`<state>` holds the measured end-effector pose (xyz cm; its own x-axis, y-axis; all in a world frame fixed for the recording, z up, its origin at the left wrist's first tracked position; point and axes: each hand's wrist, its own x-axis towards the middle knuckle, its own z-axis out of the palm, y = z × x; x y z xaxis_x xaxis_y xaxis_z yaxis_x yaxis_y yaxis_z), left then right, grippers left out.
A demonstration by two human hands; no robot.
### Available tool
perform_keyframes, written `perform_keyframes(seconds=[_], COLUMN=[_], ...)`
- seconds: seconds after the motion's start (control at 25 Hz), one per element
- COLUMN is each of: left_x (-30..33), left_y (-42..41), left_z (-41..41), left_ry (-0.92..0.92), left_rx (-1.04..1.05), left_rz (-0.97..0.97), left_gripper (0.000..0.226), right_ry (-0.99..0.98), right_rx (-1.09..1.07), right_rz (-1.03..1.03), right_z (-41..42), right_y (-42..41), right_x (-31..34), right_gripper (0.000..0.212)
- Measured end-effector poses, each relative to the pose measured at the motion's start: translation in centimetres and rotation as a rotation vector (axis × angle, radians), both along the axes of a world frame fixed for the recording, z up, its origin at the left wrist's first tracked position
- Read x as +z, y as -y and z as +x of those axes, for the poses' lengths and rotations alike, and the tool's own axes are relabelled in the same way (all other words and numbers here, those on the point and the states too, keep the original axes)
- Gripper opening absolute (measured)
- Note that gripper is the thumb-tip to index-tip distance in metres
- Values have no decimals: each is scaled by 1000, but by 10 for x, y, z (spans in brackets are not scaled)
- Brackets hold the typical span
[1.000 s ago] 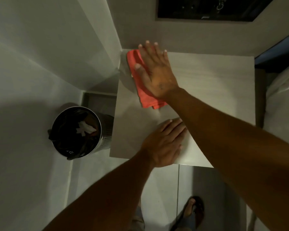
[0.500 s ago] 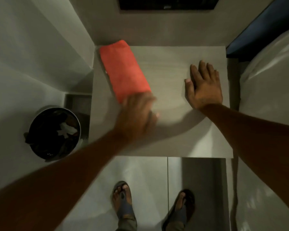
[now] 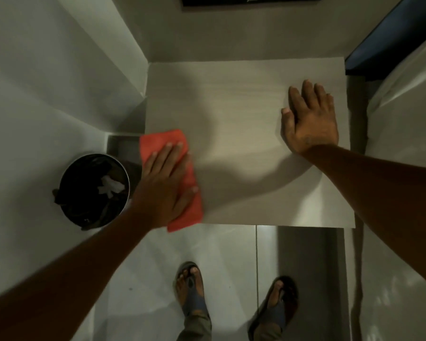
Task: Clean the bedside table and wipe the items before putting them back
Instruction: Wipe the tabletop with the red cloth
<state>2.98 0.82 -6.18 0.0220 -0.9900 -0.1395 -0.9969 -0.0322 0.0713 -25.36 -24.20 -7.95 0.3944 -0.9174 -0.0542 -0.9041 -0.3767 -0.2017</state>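
While the left hand (image 3: 166,185) pressed straight fingers on the red cloth (image 3: 190,193) at the bedside table's (image 3: 244,134) near-left corner, the right hand (image 3: 310,119) lay flat, holding nothing. Soft and limp, the cloth probably handled best under a flat palm.

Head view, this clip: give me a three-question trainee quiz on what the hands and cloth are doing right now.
1. Which hand presses the cloth on the table?
2. True or false: the right hand grips a bottle.
3. Where does the cloth lie? A) far right corner B) near left edge, overhanging the table C) in the bin

Key:
1. The left hand, fingers flat on the cloth.
2. False; it rests flat on the bare tabletop, holding nothing.
3. B
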Motion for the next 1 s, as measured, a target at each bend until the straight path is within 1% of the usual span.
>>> perform_keyframes(seconds=[0.08, 0.12, 0.16, 0.2, 0.24, 0.32, 0.36, 0.4, 0.48, 0.56, 0.64, 0.72, 0.76, 0.84, 0.92, 1.0], left_x=[-4, -3, -4, -6, -8, -14, -13, -13, -12, -9, -9, -9, -10, -16, -21, -22], left_y=[-12, 2, 20, 39, 53, 53, 42, 26, 0, 0, 25, 68, 86, 109, 114, 111], left_z=[8, 2, -14, -38, -67, -130, -153, -165, -157, -121, -84, -75, -88, -133, -181, -206], left_ry=[-29, -31, -34, -49, -78, -123, -131, -114, -112, -104, -51, -43, -52, -110, -128, -107], left_rx=[189, 278, 286, 203, 52, -237, -324, -364, -347, -287, -180, -77, -65, -134, -180, -211], left_rz=[-34, -31, -40, -47, -55, -60, -42, -25, -19, -36, -67, -96, -122, -152, -169, -150], left_gripper=[82, 84, 87, 88, 89, 90, 89, 88, 86, 82, 79, 80, 80, 80, 84, 88], right_ry=[3, 8, 11, 15, 21, 34, 38, 45, 44, 43, 49, 43, 47, 88, 178, 298], right_rx=[0, 7, 15, 13, 5, -1, -2, -2, -11, -7, 5, -3, -9, -20, -9, 5], right_rz=[-25, -32, -34, -35, -41, -51, -52, -50, -59, -52, -52, -58, -55, -31, 12, 78], right_z=[0, 2, 3, 3, 2, 1, 1, 2, 2, 2, 2, 2, 2, 2, -4, -17], right_y=[0, 0, 1, 1, 2, 1, 1, 1, 0, 1, 2, 2, 1, 2, 7, 19], right_x=[-2, -2, -3, -4, -5, -5, -5, -4, -5, -6, -5, -5, -5, -3, 1, 8], right_gripper=[64, 63, 63, 62, 62, 61, 61, 61, 60, 60, 61, 61, 61, 57, 52, 46])
